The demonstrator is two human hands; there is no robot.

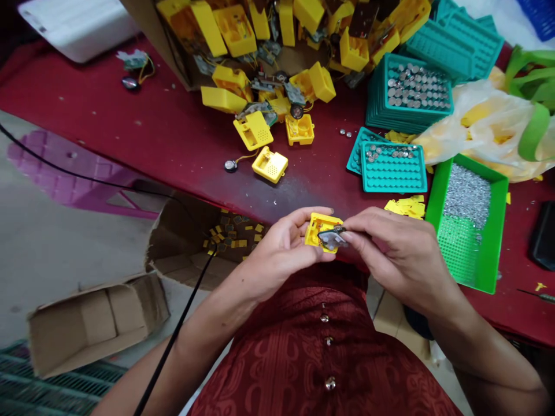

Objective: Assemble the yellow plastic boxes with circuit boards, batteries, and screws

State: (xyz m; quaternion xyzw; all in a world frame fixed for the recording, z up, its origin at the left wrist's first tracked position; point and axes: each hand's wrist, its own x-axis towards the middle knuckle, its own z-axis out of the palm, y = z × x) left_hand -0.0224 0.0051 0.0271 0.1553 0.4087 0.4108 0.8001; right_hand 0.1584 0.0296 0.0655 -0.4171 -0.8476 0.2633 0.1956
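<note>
- Hands-on moment with a small yellow plastic casing, hollow side showing, held up just in front of the near edge of the dark red tabletop.
- Left hand has it cradled: thumb along the near side, other fingers curled around the far side, so they're closed snugly around the thing.
- Right hand is pinching a thin greyish circuit board between thumb and index finger, tilted over the casing's hollow. Can't tell if it's touching anything inside, tbh.
- Step in hand, as I read it: handling the board right at the hollow. One still picture doesn't tell me whether it's going in or coming out, so I won't pick.
- What the next move calls for, imo: a steady left hold, a light pinch on the right, and some care for whatever small bits sit inside.
- Beyond the hands, a square yellow plastic half-shell with a perforated face lies beside a round black-and-silver part, joined by thin wire.
- Over to the right: a bright green plastic tray with tiny silvery metal pieces, near a teal dimpled tray holding small silver discs.
</note>
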